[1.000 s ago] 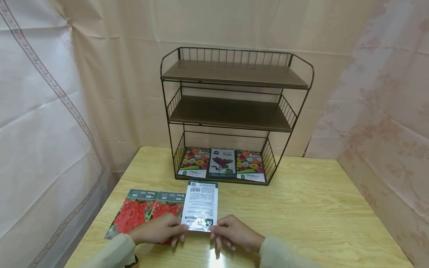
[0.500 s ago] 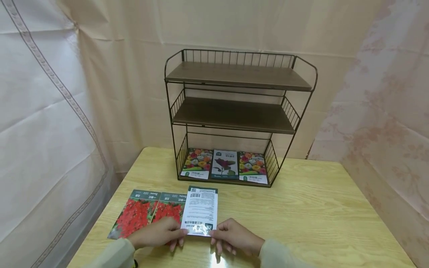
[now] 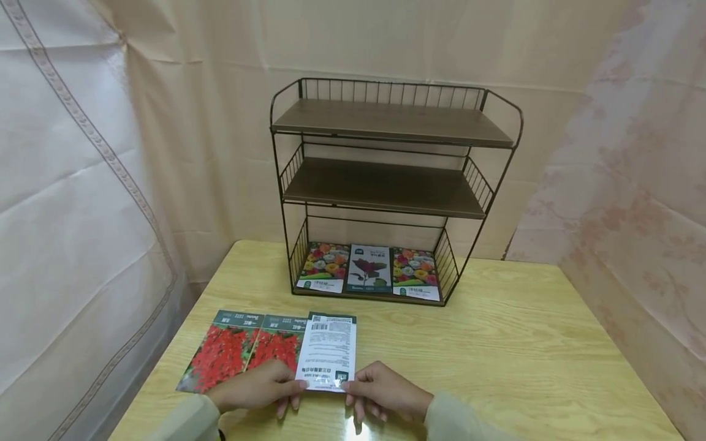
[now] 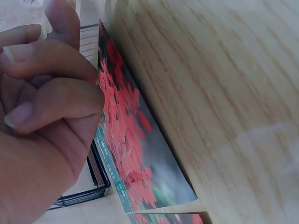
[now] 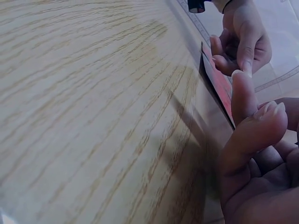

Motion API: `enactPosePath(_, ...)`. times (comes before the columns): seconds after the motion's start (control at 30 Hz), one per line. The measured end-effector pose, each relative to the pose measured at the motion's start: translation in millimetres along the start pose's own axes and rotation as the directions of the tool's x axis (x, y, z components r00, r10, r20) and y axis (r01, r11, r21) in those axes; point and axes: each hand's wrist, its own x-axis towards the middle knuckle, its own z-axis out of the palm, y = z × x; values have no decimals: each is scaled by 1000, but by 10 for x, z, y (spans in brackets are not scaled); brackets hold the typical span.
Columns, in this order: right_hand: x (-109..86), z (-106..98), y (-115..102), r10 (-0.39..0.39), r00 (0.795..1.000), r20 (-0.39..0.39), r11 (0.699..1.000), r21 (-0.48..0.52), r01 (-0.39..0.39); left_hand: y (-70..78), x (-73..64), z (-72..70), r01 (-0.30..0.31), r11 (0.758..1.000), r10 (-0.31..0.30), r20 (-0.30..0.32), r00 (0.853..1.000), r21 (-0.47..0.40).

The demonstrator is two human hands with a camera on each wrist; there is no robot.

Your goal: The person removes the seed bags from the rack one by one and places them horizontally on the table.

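Note:
A white seed packet, printed with text and a barcode, lies between both hands in the head view. My left hand pinches its near left corner. With thumb and finger, my right hand pinches the near right corner. Left of it, two seed packets with red flowers lie side by side on the table: the outer red packet and the inner red packet, partly covered by the left hand and the white packet. In the left wrist view, curled left fingers hang beside a red packet.
A three-tier black wire rack with brown shelves stands at the back of the wooden table. On its bottom tier are two colourful flower packets around a grey packet. Curtains surround the table.
Both hands have drawn the white packet slightly toward the person, away from the rack. The head view has shifted a little. Both hands keep their pinch on the packet's corners.

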Motion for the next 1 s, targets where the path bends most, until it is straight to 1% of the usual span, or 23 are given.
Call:
enactPosePath(0.1, -2, 2, 13, 6, 1000, 5, 1000, 3, -6, -18, 6, 9, -14, 1000, 14, 10, 1000, 0)
enactPosePath(0.23, -9, 9, 24, 12, 1000, 20, 1000, 6, -12, -50, 3, 24, -49, 999, 49, 23, 999, 10)
enactPosePath(0.37, -12, 12, 34, 15, 999, 46, 1000, 23, -16, -69, -8, 39, -51, 999, 51, 37, 998, -7)
enactPosePath(0.53, -19, 17, 45, 22, 997, 68, 999, 30, -24, -69, -12, 43, -29, 999, 31, 57, 998, -33)
enactPosePath(0.7, -38, 4, 28, 56, 993, 105, 998, 22, -59, -53, -22, 55, -1, 999, 4, 69, 998, -50)
enactPosePath(0.87, -43, -6, 16, 96, 984, 147, 995, -8, -96, -57, -35, 61, 54, 995, -46, 89, 995, -89)
enactPosePath(1.0, -36, -8, 36, 105, 981, 165, 995, -19, -103, -73, -45, 55, 102, 988, -90, 106, 990, -118)
